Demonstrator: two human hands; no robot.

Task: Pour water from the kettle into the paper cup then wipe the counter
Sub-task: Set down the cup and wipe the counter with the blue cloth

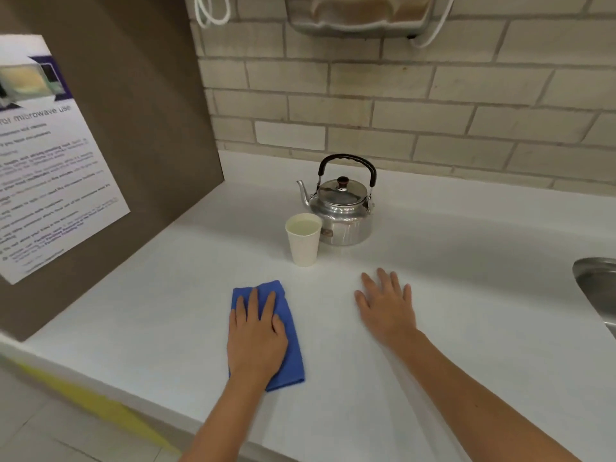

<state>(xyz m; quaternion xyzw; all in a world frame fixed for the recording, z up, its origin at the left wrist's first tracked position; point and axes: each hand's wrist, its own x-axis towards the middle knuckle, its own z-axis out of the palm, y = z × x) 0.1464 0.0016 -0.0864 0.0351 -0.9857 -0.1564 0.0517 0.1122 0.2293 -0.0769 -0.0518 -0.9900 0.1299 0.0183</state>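
Blue cloth [287, 331] lies flat under left hand [255, 331] (no grip, palm pressing).

Two bare forearms are seen, no sleeves reaching the wrists. Left hand [256, 338] and right hand [388, 308] are ungloved; no rings, watch or bands are noted.

Counter [466, 295] open rightward; paper cup [304, 243], kettle [343, 208] block behind.

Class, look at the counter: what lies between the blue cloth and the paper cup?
Nothing. In the head view, only bare white counter separates the blue cloth under the left hand from the paper cup.
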